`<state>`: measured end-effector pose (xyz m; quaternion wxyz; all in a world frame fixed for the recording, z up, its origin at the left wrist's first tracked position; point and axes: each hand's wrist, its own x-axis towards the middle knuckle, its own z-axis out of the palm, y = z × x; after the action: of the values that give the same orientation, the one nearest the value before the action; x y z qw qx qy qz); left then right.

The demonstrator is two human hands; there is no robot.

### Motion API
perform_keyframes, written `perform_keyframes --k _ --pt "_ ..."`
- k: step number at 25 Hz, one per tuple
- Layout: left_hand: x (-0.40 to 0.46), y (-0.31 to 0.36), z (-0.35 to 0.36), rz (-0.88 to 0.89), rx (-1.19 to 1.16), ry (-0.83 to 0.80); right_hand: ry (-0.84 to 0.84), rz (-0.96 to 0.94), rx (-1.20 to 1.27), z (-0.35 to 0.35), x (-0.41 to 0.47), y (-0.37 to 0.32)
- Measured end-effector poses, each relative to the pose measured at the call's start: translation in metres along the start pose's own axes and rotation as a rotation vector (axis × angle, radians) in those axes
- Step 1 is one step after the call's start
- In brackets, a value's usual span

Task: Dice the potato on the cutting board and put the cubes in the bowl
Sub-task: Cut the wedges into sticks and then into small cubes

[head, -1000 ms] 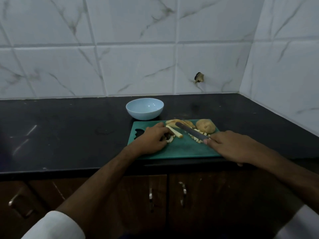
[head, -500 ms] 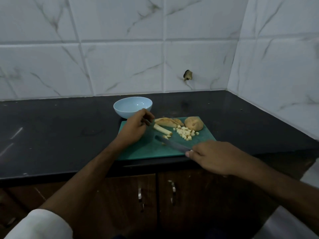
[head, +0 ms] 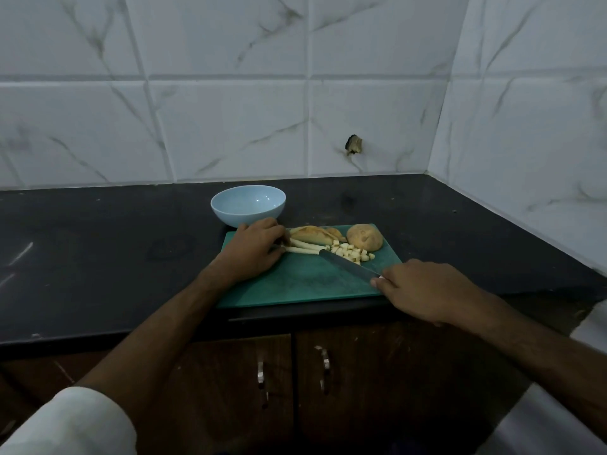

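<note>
A green cutting board [head: 305,284] lies at the front edge of the black counter. On its far side sit a rounded potato piece [head: 364,237], potato slices [head: 312,234], pale potato sticks [head: 303,248] and a small heap of cubes [head: 348,252]. My left hand [head: 254,249] rests on the board's left part, its fingers curled onto the left ends of the sticks. My right hand [head: 423,290] grips the handle of a knife [head: 348,266], whose blade points up-left toward the sticks' right ends. A light blue bowl [head: 248,205] stands just behind the board, with no cubes visible inside.
The black counter [head: 98,257] stretches left and meets white marble-pattern tiled walls behind and to the right. Brown cabinet doors with metal handles [head: 325,366] are below the counter's front edge.
My left hand came down from near the bowl onto the potato sticks. The knife blade moved up toward the sticks and cubes.
</note>
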<state>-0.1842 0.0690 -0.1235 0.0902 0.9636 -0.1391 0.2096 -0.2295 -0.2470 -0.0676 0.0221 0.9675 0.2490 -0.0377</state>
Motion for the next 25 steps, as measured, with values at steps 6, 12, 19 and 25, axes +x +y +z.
perform_keyframes --k 6,12,19,25 --pt "-0.018 0.007 -0.012 -0.021 0.011 0.008 0.027 -0.013 0.015 0.009 0.008 -0.009" --pt "-0.045 0.004 -0.019 0.054 -0.013 0.003 0.094 -0.014 0.048 0.017 0.02 -0.023" --pt "-0.051 0.002 -0.017 0.055 -0.074 0.016 0.092 -0.039 0.049 0.015 0.023 -0.034" --pt "-0.051 0.004 -0.018 0.031 -0.109 0.017 0.171 -0.086 -0.123 0.017 0.021 -0.037"
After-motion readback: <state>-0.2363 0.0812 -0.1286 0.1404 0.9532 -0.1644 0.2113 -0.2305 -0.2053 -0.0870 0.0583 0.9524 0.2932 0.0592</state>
